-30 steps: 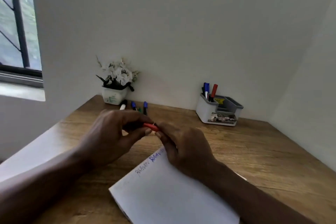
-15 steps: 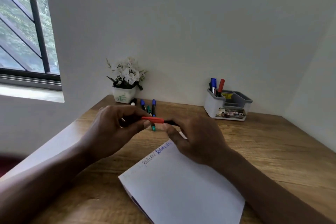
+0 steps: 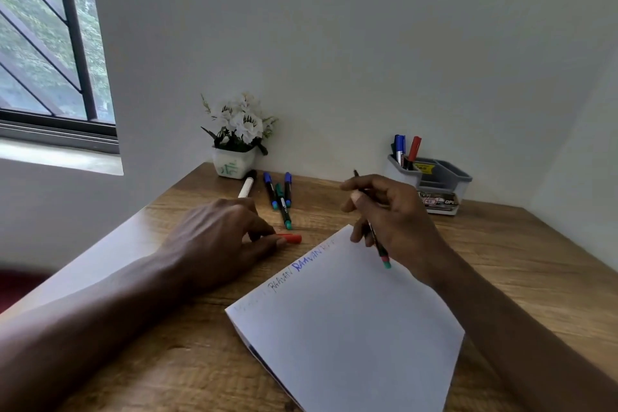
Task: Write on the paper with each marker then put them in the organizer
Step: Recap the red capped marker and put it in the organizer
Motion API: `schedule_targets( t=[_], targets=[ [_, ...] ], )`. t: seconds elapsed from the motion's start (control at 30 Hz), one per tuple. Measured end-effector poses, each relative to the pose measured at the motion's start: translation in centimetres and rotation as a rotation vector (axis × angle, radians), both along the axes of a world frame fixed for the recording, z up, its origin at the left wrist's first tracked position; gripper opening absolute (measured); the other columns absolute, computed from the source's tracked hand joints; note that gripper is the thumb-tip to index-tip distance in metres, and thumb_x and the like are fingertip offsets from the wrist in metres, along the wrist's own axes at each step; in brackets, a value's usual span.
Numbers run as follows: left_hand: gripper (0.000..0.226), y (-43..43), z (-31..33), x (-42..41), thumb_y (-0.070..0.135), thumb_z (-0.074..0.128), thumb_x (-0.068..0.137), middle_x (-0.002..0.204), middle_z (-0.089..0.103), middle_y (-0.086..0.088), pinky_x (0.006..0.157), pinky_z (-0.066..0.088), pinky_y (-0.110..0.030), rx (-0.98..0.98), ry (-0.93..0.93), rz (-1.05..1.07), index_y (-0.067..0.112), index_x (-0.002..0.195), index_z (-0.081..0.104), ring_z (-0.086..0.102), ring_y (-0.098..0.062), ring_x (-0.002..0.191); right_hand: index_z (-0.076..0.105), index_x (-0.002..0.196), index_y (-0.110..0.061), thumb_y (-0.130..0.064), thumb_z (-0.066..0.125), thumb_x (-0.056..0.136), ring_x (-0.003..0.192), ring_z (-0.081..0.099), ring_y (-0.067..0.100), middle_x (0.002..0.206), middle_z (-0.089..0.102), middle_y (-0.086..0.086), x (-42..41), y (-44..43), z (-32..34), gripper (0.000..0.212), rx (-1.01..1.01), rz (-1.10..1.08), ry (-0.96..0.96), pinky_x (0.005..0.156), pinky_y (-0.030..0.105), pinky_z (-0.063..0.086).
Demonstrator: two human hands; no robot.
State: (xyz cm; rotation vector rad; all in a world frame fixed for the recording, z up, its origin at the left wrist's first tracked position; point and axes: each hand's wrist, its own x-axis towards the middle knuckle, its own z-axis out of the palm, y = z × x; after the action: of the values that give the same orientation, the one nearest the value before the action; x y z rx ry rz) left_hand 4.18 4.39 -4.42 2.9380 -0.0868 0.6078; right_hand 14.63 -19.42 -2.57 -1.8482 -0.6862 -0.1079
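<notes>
A white paper (image 3: 347, 321) lies on the wooden desk, with words in grey and blue ink along its top edge. My right hand (image 3: 398, 224) grips an uncapped thin black marker (image 3: 376, 241) above the paper's upper right part, its tip pointing up and its green end down. My left hand (image 3: 220, 241) rests on the desk left of the paper and pinches the red cap (image 3: 291, 238). The grey organizer (image 3: 434, 184) stands at the back right with a blue marker (image 3: 399, 147) and a red marker (image 3: 414, 149) upright in it.
Several markers (image 3: 280, 196) lie on the desk near a white pot of flowers (image 3: 235, 144) at the back wall, one of them white (image 3: 246, 187). A window is at the upper left. Walls close the desk at the back and right.
The hands have pulled apart: the red cap came off the marker. My left hand dropped to the desk with the cap, and my right hand carried the marker over the paper.
</notes>
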Motion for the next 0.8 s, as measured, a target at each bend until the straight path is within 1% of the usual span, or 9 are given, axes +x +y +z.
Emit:
schedule_targets(
  t=[0.1, 0.13, 0.2, 0.3, 0.4, 0.47, 0.57, 0.67, 0.8],
  targets=[
    [0.052, -0.5, 0.0, -0.1, 0.075, 0.042, 0.089, 0.098, 0.057, 0.022, 0.056, 0.030, -0.012, 0.065, -0.004, 0.034, 0.043, 0.118, 0.071, 0.053, 0.002, 0.083, 0.069, 0.118, -0.008, -0.011, 0.037, 0.100, 0.068, 0.069, 0.021, 0.098, 0.075, 0.014, -0.2, -0.4, 0.5, 0.037, 0.475, 0.234, 0.551, 0.052, 0.026, 0.051],
    [0.055, -0.5, 0.0, -0.1, 0.077, 0.042, 0.088, 0.100, 0.059, 0.021, 0.060, 0.033, -0.013, 0.062, -0.010, 0.041, 0.041, 0.119, 0.070, 0.054, 0.001, 0.086, 0.069, 0.120, -0.008, -0.013, 0.035, 0.097, 0.072, 0.070, 0.021, 0.098, 0.075, 0.012, -0.1, -0.8, 0.5, 0.041, 0.587, 0.292, 0.656, 0.054, 0.026, 0.053],
    [0.067, -0.3, -0.2, 0.1, 0.085, 0.036, 0.082, 0.102, 0.060, 0.021, 0.069, 0.045, -0.019, -0.010, -0.004, 0.062, 0.040, 0.120, 0.069, 0.057, -0.001, 0.090, 0.068, 0.118, -0.010, -0.010, 0.040, 0.093, 0.077, 0.071, 0.021, 0.096, 0.076, 0.009, -0.2, -1.1, 0.5, 0.037, 0.644, 0.297, 0.705, 0.057, 0.025, 0.054],
    [0.082, -0.1, -0.4, 0.3, 0.094, 0.031, 0.074, 0.107, 0.059, 0.018, 0.081, 0.053, -0.030, -0.141, 0.052, 0.093, 0.039, 0.123, 0.066, 0.058, -0.003, 0.095, 0.069, 0.102, -0.013, -0.021, 0.064, 0.091, 0.073, 0.067, 0.019, 0.083, 0.073, 0.006, -0.2, -0.9, 0.5, 0.015, 0.421, 0.116, 0.568, 0.059, 0.028, 0.050],
    [0.095, 0.0, -0.5, 0.4, 0.099, 0.025, 0.068, 0.123, 0.058, 0.012, 0.090, 0.053, -0.036, -0.183, 0.113, 0.096, 0.038, 0.131, 0.061, 0.057, -0.008, 0.107, 0.071, 0.092, -0.009, -0.042, 0.063, 0.094, 0.070, 0.066, 0.018, 0.077, 0.072, 0.007, 0.0, -0.8, -0.3, 0.034, 0.018, -0.048, 0.372, 0.062, 0.029, 0.050],
    [0.103, -0.2, -0.5, 0.5, 0.101, 0.022, 0.064, 0.137, 0.053, 0.010, 0.098, 0.049, -0.039, -0.186, 0.156, 0.097, 0.037, 0.137, 0.056, 0.054, -0.010, 0.119, 0.071, 0.090, -0.012, -0.036, 0.066, 0.095, 0.071, 0.065, 0.014, 0.077, 0.072, 0.003, -0.5, -0.7, -0.9, 0.025, -0.113, 0.005, 0.229, 0.063, 0.024, 0.050],
    [0.112, -0.4, -0.6, 0.6, 0.103, 0.020, 0.060, 0.149, 0.045, 0.009, 0.107, 0.043, -0.043, -0.175, 0.210, 0.088, 0.034, 0.144, 0.049, 0.048, -0.011, 0.130, 0.071, 0.092, -0.018, -0.022, 0.072, 0.092, 0.077, 0.067, 0.010, 0.083, 0.071, -0.002, -0.9, -0.4, -1.8, 0.004, -0.238, 0.087, -0.015, 0.070, 0.026, 0.054],
    [0.121, -0.4, -0.7, 0.8, 0.103, 0.016, 0.057, 0.156, 0.037, 0.006, 0.111, 0.040, -0.040, -0.148, 0.264, 0.078, 0.029, 0.150, 0.041, 0.043, -0.013, 0.136, 0.070, 0.096, -0.023, -0.026, 0.073, 0.089, 0.080, 0.066, 0.019, 0.085, 0.070, 0.001, -1.4, 0.4, -2.6, 0.008, -0.291, 0.106, -0.152, 0.069, 0.035, 0.053],
    [0.116, -0.6, -0.9, 1.2, 0.100, 0.025, 0.064, 0.163, 0.025, 0.005, 0.118, 0.031, -0.040, -0.113, 0.359, 0.091, 0.028, 0.155, 0.029, 0.034, -0.015, 0.144, 0.074, 0.094, -0.022, -0.034, 0.063, 0.098, 0.078, 0.067, 0.004, 0.084, 0.074, -0.003, -2.1, 1.4, -2.5, 0.017, -0.202, 0.112, -0.025, 0.072, 0.019, 0.052]
  ],
)
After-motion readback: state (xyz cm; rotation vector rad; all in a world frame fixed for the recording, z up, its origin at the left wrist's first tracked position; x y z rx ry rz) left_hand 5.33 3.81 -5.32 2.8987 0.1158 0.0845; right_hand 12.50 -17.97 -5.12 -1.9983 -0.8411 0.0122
